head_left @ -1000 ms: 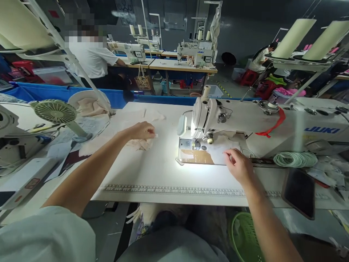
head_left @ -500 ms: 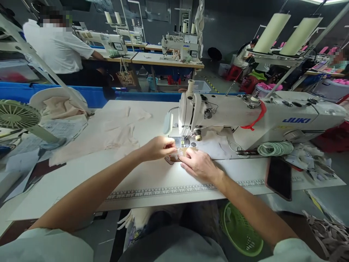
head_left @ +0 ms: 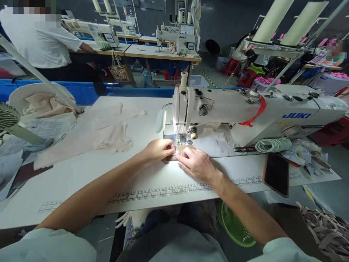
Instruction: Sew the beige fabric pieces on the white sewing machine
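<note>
At the needle of a white sewing machine (head_left: 218,105), my left hand (head_left: 159,149) has its thumb and fingers pinched together on a small white piece of fabric (head_left: 176,151). My right hand (head_left: 198,163) rests just to the right, its fingertips pressed on the same small piece and on a tan strip beside it. The two hands' fingertips nearly meet in front of the presser foot (head_left: 180,140). Most of the small piece is hidden under the fingers.
Pale pink fabric (head_left: 114,136) lies on the left of the table (head_left: 131,196). A phone (head_left: 276,174), coiled mint cord (head_left: 273,145) and scraps (head_left: 308,153) are on the right. A fan (head_left: 16,125) stands left. A person in white (head_left: 40,36) sits beyond.
The whole view has shifted, so the machine and table appear further left and slightly higher. My fingertips have drawn closer together, and less of the small white piece shows between them.
</note>
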Demonstrator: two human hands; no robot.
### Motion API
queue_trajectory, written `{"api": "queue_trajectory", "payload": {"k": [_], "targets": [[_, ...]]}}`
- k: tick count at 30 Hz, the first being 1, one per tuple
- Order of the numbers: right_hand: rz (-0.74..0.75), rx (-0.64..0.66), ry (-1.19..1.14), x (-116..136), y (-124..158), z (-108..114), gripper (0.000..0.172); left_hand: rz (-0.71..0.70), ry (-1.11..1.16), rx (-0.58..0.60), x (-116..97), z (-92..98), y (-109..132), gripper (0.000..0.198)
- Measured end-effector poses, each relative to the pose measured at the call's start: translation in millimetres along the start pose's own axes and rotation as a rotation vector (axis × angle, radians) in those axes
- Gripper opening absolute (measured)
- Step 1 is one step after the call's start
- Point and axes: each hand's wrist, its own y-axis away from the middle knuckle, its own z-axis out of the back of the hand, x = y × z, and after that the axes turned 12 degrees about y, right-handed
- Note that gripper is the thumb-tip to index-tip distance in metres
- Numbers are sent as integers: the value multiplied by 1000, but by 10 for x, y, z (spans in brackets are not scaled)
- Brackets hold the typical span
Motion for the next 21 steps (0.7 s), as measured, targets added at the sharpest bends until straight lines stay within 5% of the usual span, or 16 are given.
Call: {"api": "queue_trajectory", "payload": {"k": [16,18,21], "targets": [[-70,12,9,14,-11,-9,29,40,-57,-21,-44,-43,20,20],[-61,30,28,35,-31,-21,28,-30,-97,-42,-38,-40,20,18],[-73,66,40,65,-49,-37,27,-322,-305,-162,-36,-73,90,19]]}}
